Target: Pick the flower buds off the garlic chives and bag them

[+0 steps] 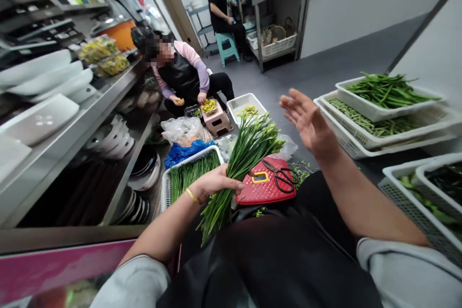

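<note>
A thick bunch of flowering chives (249, 149), long green stems with pale buds, is gripped in my left hand (218, 184). The budded ends point away and to the right; the cut ends hang toward my lap. My right hand (305, 118) is raised to the right of the bunch, fingers stretched out, touching nothing. Below and between my hands lies a red quilted case (269, 197) with a yellow-framed window. Black-handled scissors (283, 177) rest on top of it. At left, a white basket (165, 192) holds more green stems, partly hidden by my left forearm.
White baskets of green beans (393, 92) are stacked at right, with leafy greens (429, 199) nearer. A metal shelf (86, 120) with dishes runs along the left. A seated person (184, 70) handles yellow flowers ahead; another person (218, 5) sits farther back. Green scraps lie on the floor.
</note>
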